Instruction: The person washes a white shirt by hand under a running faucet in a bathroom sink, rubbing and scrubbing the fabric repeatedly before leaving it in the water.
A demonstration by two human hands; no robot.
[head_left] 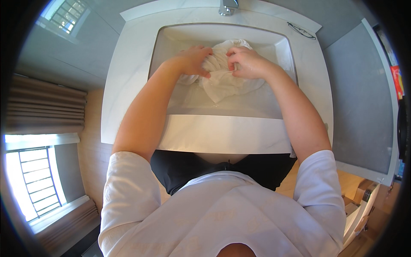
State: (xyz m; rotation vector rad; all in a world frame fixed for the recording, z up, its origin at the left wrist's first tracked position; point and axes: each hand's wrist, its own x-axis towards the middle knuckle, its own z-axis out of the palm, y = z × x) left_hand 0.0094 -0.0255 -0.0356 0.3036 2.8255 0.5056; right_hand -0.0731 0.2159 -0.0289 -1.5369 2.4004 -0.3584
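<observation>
A wet-looking white cloth [222,83], bunched and wrinkled, lies in the rectangular white sink [188,105]. My left hand [193,59] grips its left side, with thumb and fingers curved round a fold. On the right side of the bundle, my right hand [247,63] has its fingers bent into the fabric and holds it. A loose flap of the cloth spreads toward me over the sink's bottom. Some of my fingertips are hidden in the folds.
A chrome faucet [228,7] stands behind the sink. Dark-framed glasses [302,31] rest at the counter's [128,73] back right corner. To the right is a grey panel [364,98] with a pale edge. A barred window [40,180] is at the left.
</observation>
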